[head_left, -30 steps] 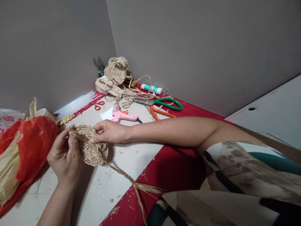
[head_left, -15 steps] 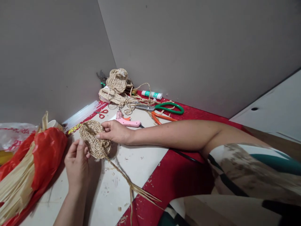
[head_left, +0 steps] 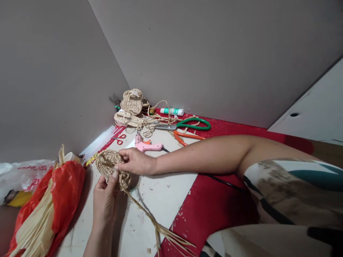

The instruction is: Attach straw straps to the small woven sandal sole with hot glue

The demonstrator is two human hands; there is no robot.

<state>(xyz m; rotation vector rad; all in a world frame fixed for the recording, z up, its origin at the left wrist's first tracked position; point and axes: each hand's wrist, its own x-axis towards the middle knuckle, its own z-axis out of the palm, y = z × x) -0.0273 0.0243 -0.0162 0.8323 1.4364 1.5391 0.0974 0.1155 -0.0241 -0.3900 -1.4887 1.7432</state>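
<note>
Here, both hands [head_left: 105, 201] [head_left: 138, 161] pinching a coiled braid [head_left: 107, 160], white plastic bag [head_left: 13, 175], its red lettering [head_left: 33, 184] unreadable.

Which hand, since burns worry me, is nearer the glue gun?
Right. In the picture, the right hand is just below the glue gun; the left hand is lower and farther.

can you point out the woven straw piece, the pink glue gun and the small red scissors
woven straw piece [head_left: 108, 162]: head view, on its braided coils
pink glue gun [head_left: 150, 147]: head view, on its handle
small red scissors [head_left: 117, 139]: head view, near where the handles meet
</note>
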